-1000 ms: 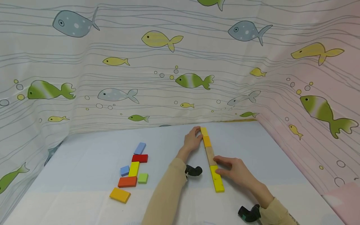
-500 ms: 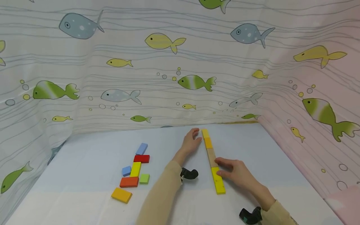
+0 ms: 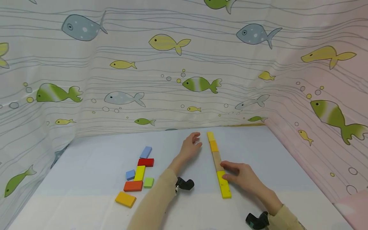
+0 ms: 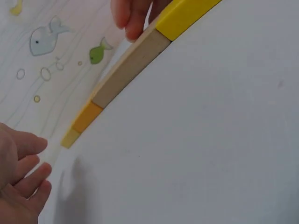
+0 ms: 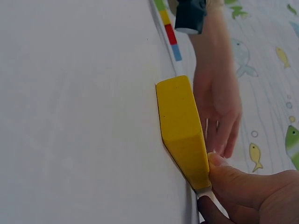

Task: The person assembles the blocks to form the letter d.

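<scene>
A straight row of flat wooden blocks runs away from me on the white table. Its near end is a bright yellow block (image 3: 223, 187), followed by a bare wood block (image 3: 217, 160), an orange block (image 3: 213, 146) and a paler yellow block (image 3: 210, 136) at the far end. My right hand (image 3: 244, 177) touches the row's right side, index fingertip at the bare wood block and thumb (image 5: 233, 182) against the near yellow one. No finger shows on the row's left side. Left of the far end, my left hand (image 3: 190, 147) hovers with loosely bent fingers, holding nothing.
To the left lie a blue block (image 3: 146, 152), a red block (image 3: 145, 162), a yellow block (image 3: 139, 173), a small blue block (image 3: 130, 174), a green block (image 3: 148, 182), an orange-red block (image 3: 133, 186) and an orange block (image 3: 125, 199). A fish-patterned curtain (image 3: 166, 111) borders the table.
My left hand has let go of the row's far end and moved left, away from it. My right hand stays at the row's side. The head view has shifted slightly.
</scene>
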Demonstrator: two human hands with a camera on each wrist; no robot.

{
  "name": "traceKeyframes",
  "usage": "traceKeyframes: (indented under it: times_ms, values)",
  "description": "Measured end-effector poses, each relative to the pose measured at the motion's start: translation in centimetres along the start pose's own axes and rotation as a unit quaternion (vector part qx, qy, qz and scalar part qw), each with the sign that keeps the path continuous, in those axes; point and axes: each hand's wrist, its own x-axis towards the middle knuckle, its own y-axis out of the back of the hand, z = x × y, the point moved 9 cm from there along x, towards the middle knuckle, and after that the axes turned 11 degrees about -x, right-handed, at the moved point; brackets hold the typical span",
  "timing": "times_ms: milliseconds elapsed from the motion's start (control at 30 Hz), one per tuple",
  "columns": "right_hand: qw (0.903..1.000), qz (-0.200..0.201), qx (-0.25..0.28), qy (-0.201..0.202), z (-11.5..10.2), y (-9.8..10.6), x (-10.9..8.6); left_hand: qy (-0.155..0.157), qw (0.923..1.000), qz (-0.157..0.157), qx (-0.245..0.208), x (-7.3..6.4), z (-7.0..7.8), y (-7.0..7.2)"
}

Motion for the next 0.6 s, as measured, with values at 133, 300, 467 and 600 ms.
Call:
traceKeyframes:
  times_ms: [133,300,467,600]
  values:
    - [1.0,-0.001,0.002,-0.003,0.0,0.0,0.0,0.002,1.0,-0.007,0.005,-0.7,0.8,0.2]
    - [0.9999,-0.004,0.006,-0.008,0.0,0.1,-0.1,-0.01,0.9995,-0.025,0.017,-2.1,2.1,0.4]
    - [0.9999,-0.005,0.008,-0.012,-0.1,0.1,-0.2,-0.02,0.9987,-0.04,0.022,-3.7,3.0,0.6]
    - [0.9999,-0.005,0.006,-0.011,-0.2,0.1,-0.2,-0.023,0.9984,-0.045,0.026,-4.9,3.5,0.9]
